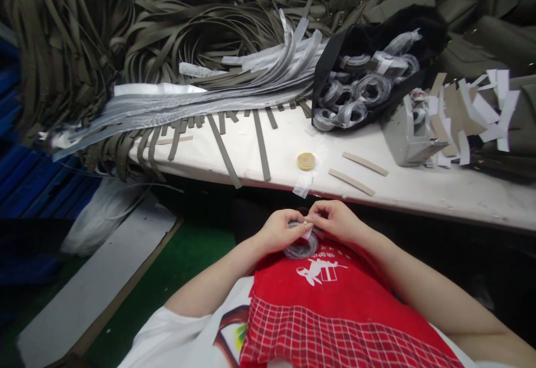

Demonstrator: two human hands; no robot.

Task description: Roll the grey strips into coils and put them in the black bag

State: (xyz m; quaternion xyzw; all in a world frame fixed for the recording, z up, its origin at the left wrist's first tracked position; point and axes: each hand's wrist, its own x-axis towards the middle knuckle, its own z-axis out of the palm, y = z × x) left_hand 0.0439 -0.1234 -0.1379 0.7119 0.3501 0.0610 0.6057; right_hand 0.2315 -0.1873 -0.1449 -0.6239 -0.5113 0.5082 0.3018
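Note:
In front of the red apron, my left hand (pixel 285 229) is closed, thumb and fingers gripping the upper part of a small coil of shiny grey strip (pixel 302 249). My right hand (pixel 335 220) meets it from the other side, its thumb and fingertips pinched together at the top of the coil. What exactly lies between the right fingertips is too small to make out. A pale scrap shows by the left thumb. Beyond the hands, on the white table (pixel 288 139), are a yellow-edged roll of tape (pixel 306 161) and two short tan strips (pixel 365 164).
A black bag (pixel 329 58) holds several similar grey coils. To its right stands a grey tape dispenser (pixel 408 133) beside white and tan paper strips (pixel 469 111). Long grey strips (pixel 167 108) and dark olive straps (pixel 201 33) heap up at left. A pale board (pixel 100 284) leans below.

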